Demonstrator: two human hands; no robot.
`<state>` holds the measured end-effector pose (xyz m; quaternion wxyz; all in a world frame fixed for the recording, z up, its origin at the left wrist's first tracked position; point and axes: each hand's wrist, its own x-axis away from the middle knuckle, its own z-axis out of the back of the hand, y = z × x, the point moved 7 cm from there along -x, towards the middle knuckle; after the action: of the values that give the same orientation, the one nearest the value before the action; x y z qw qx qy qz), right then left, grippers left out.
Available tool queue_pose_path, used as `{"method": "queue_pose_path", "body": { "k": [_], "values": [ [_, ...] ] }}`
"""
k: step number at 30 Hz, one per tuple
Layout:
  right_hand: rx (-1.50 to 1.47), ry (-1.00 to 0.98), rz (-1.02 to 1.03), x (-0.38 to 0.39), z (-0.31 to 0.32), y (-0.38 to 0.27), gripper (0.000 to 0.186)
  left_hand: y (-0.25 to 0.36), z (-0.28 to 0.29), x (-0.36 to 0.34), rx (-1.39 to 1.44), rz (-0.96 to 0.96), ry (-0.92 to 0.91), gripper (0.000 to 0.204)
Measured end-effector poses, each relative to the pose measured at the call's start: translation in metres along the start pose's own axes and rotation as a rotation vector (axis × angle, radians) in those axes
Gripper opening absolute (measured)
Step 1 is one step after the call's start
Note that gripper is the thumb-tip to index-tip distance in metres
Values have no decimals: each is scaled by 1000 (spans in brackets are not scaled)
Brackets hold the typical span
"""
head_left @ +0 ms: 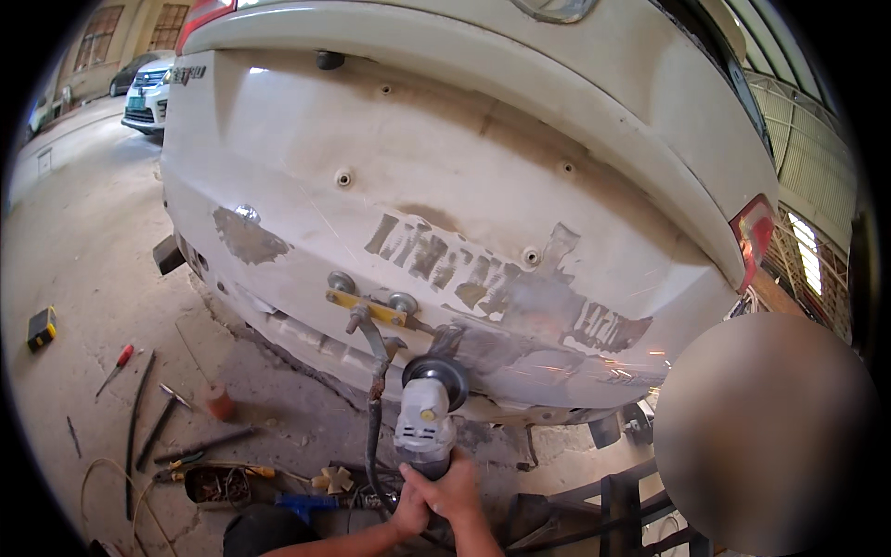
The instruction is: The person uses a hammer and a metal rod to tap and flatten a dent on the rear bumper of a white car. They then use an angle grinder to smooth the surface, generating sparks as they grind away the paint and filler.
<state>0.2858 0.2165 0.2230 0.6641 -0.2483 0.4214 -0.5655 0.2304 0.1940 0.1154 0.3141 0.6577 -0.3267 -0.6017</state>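
An angle grinder [423, 422] with a white head and a dark body is in both my hands. My right hand [452, 485] wraps round its rear body. Pressed close beside it, my left hand [410, 513] is closed at the back end, its fingers partly hidden. The grinder's dark disc [438, 373] is at the lower part of a white car tailgate [288, 121], beside bare, sanded patches [501, 348]. Orange sparks [603, 357] show to the right. Left of the disc, a yellow bar with round metal pads [367, 306] sits against the tailgate, joined to a clamp and cable [376, 371].
On the floor at left lie a red-handled screwdriver [116, 369], a hammer [160, 422], several rods and a yellow-black tape measure [42, 329]. A tray of small parts [219, 486] and a blue tool [304, 504] are nearer. A black metal frame [617, 506] stands lower right, beside a large blurred patch.
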Motion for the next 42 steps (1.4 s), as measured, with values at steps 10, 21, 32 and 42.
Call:
{"method": "queue_pose_path", "body": {
  "k": [10,21,32,42],
  "values": [
    [-5,-3,9,1,1,0,51,-17,-11,10,213,185,-2,44],
    [-38,-24,-13,10,2,23,47,-11,-7,11,190,219,5,46],
    [-311,-94,-1,2,7,11,44,-1,3,-1,214,320,42,39],
    [-343,-90,-8,7,7,32,48,-21,1,16,176,281,-21,49]
  ]
}}
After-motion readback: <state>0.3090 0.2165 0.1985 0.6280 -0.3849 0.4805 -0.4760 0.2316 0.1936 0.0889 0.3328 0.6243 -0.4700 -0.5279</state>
